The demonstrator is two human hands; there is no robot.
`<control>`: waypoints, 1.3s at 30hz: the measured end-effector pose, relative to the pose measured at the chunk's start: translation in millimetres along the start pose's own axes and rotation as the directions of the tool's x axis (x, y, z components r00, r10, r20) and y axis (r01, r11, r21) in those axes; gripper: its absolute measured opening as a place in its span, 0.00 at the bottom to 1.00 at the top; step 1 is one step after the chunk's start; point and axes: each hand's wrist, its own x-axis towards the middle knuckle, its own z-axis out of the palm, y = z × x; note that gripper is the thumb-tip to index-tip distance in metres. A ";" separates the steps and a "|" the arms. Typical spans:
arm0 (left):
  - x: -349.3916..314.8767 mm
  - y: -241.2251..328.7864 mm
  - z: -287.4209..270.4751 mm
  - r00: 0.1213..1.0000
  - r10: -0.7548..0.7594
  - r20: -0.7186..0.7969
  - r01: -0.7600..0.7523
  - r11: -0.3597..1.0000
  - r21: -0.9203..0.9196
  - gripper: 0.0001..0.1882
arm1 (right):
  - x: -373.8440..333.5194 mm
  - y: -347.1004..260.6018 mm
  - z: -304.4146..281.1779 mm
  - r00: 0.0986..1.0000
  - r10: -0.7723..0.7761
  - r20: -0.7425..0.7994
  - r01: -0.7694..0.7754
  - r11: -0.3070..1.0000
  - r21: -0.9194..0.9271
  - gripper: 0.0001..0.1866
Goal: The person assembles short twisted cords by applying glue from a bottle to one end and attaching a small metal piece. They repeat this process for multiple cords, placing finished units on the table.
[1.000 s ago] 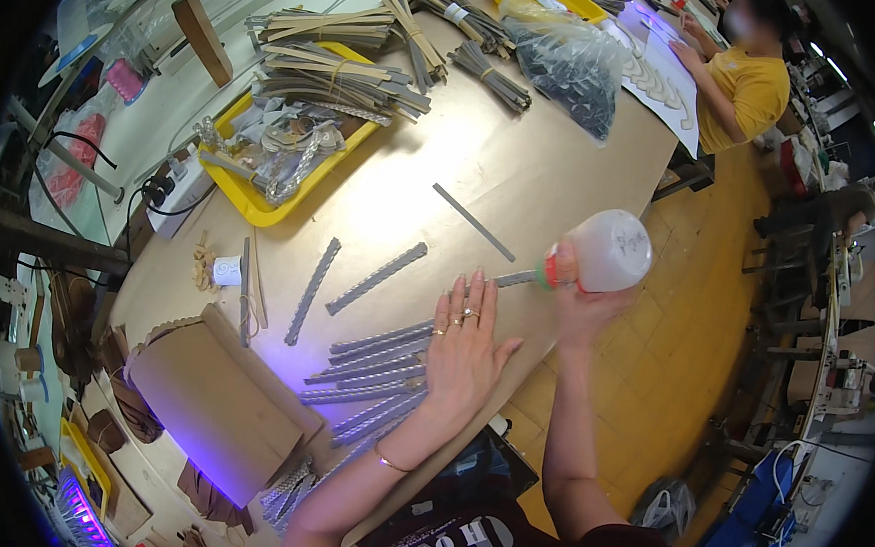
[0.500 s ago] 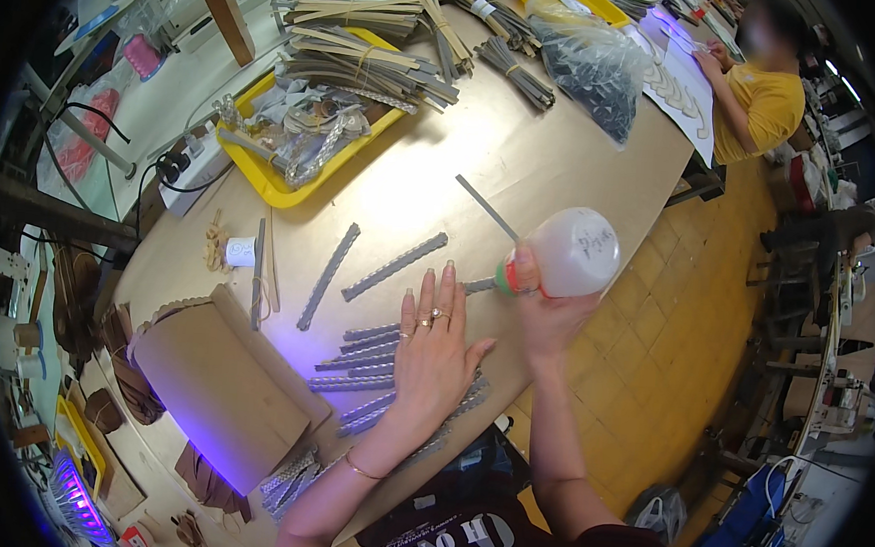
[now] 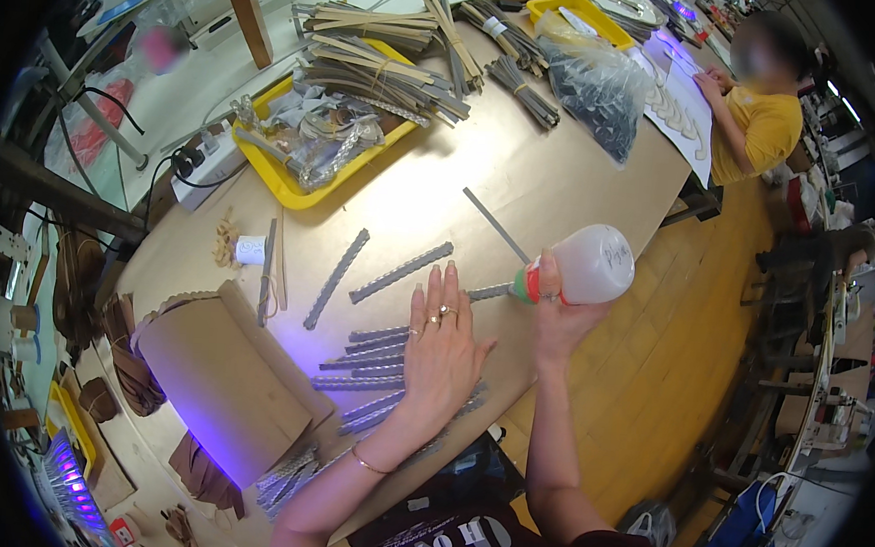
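Observation:
Lying flat with its fingers stretched out, my left hand (image 3: 443,349) rests over several grey braided strips (image 3: 363,382) on the table's near part. My right hand (image 3: 562,326) is wrapped round a translucent plastic squeeze bottle (image 3: 598,265) with a red and green cap. The bottle is tipped over, its cap end facing left. Just left of the cap a braided strip (image 3: 488,292) runs toward my left fingertips; whether the cap touches it I cannot tell. Two more braided strips (image 3: 403,271) lie apart beyond my left hand. A thin plain grey strip (image 3: 494,223) ends close to the bottle.
A yellow tray (image 3: 297,200) holds plastic bags and braided pieces, with bundled strips (image 3: 380,74) on top. Rolled brown card (image 3: 226,381) lies at left, near a small white spool (image 3: 250,250). A filled plastic bag (image 3: 599,93) stands far right, before a person in yellow (image 3: 767,128).
The bottle in my right hand has moved slightly right, showing more of the strip beside its cap. My left hand stays flat in place. The whole view has shifted a little.

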 end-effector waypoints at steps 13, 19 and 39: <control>24.5 -19.0 3.5 0.971 0.230 -0.059 -0.203 0.934 0.295 0.10 | 43.2 68.8 -31.5 0.915 0.330 -0.234 -0.218 0.889 0.403 0.25; -5.4 -48.6 -48.1 0.994 -0.070 -0.083 0.073 0.997 0.034 0.11 | 39.8 74.8 -46.5 0.842 0.535 0.069 -0.375 0.487 0.789 0.25; -0.8 -87.5 -34.2 0.954 -0.062 -0.295 0.090 0.992 0.085 0.05 | 31.4 84.7 -42.7 0.883 0.450 0.135 -0.356 0.454 0.817 0.25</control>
